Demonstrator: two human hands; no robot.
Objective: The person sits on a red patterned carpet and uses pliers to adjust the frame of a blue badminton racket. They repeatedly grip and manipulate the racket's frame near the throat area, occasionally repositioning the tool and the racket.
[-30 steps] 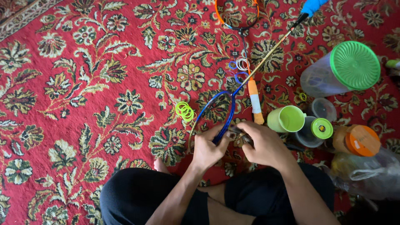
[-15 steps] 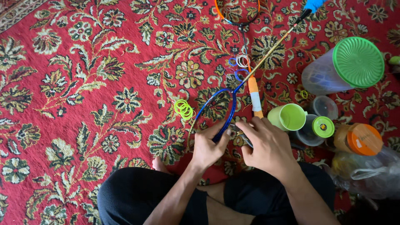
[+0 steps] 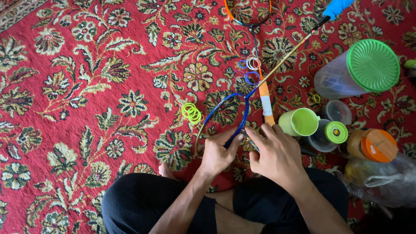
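The orange-rimmed racket head is cut off by the top edge. The right hand hides part of the blue curved racket frame. The clear plastic bag runs past the right edge.
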